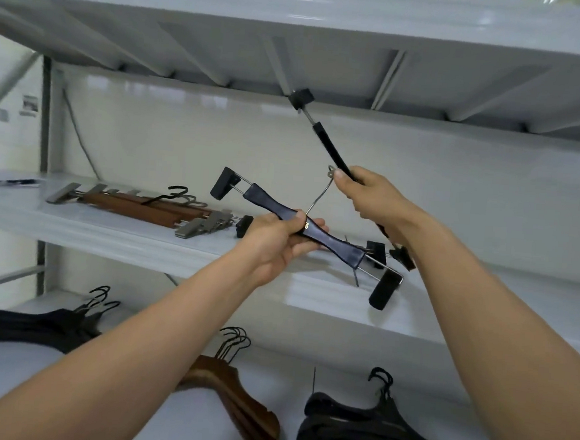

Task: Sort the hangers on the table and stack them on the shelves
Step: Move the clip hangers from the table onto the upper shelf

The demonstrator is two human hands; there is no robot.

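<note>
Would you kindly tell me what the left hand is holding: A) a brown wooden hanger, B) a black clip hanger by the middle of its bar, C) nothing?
B: the left hand grips the black clip hanger around the middle of its bar; the right hand holds a second black clip hanger.

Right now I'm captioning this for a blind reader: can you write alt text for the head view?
A person's left hand grips a black clip hanger at its middle while the right hand holds a second hanger tilted upward, in front of a white shelf. Brown clip hangers lie on it.
</note>
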